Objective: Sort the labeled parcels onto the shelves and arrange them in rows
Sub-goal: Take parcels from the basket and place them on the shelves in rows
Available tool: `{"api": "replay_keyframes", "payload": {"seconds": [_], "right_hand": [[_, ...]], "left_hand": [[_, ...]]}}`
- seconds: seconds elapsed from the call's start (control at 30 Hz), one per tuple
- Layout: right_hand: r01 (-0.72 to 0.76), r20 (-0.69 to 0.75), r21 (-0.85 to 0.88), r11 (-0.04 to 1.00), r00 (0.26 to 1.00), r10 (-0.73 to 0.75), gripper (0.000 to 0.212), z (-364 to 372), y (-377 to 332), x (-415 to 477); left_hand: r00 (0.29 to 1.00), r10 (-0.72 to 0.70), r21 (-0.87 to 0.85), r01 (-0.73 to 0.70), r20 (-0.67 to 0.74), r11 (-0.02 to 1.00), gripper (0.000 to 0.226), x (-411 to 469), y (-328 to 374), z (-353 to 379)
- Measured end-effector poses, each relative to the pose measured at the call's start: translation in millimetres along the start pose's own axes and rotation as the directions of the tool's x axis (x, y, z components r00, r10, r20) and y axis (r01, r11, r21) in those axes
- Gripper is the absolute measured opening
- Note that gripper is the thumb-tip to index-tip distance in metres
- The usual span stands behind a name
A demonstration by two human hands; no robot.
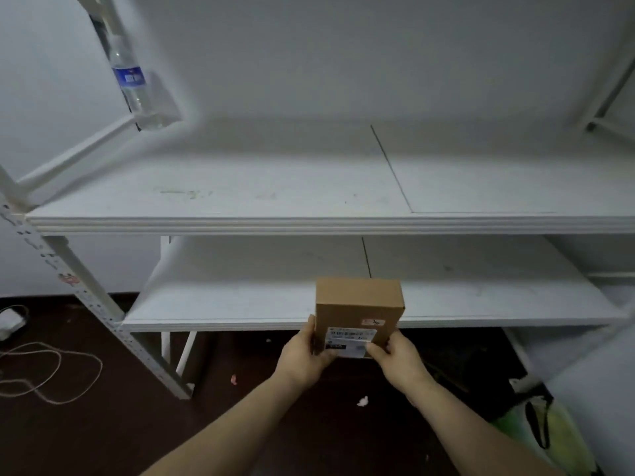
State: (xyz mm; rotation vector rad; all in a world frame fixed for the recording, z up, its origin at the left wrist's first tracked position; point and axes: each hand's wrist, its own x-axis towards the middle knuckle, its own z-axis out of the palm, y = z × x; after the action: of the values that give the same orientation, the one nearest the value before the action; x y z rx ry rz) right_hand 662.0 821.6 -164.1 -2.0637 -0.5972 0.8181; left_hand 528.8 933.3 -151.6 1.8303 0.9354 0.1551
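Note:
A small brown cardboard parcel point(359, 309) with a white shipping label on its near face is held in front of the lower shelf point(223, 304). My left hand point(304, 353) grips its lower left side. My right hand point(398, 355) grips its lower right corner, fingers over the label. The parcel's far end reaches over the lower shelf's front edge. Whether it touches the board I cannot tell. The upper shelf point(240, 187) of the white metal rack holds no parcels.
A water bottle point(132, 85) with a blue label stands at the rack's back left post. A cord point(51, 372) loops on the dark floor at left. A green bag point(546, 431) lies on the floor at right, beside a white surface.

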Motion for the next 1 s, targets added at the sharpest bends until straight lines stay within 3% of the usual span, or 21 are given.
{"api": "replay_keyframes", "payload": {"seconds": [0.2,0.47,0.7,1.0], "right_hand": [[-0.06,0.033,0.05,0.997,0.998,0.059,0.034,-8,32,67],[-0.003,-0.057,0.093,0.996,0.998,0.009,0.036,-16,77,171],[-0.012,-0.102,0.116,0.993,0.994,0.024,0.045,-10,109,208],[0.01,-0.163,0.106,0.994,0.987,0.008,0.041,-15,113,239]], "left_hand": [[0.998,-0.049,0.061,0.051,-0.027,0.997,0.055,77,-9,38],[0.994,0.083,0.209,-0.066,-0.075,0.976,0.042,186,-31,82],[0.988,0.114,0.296,-0.079,-0.102,0.952,0.035,221,-53,111],[0.985,0.107,0.385,-0.048,-0.134,0.922,0.021,260,-60,126]]}}
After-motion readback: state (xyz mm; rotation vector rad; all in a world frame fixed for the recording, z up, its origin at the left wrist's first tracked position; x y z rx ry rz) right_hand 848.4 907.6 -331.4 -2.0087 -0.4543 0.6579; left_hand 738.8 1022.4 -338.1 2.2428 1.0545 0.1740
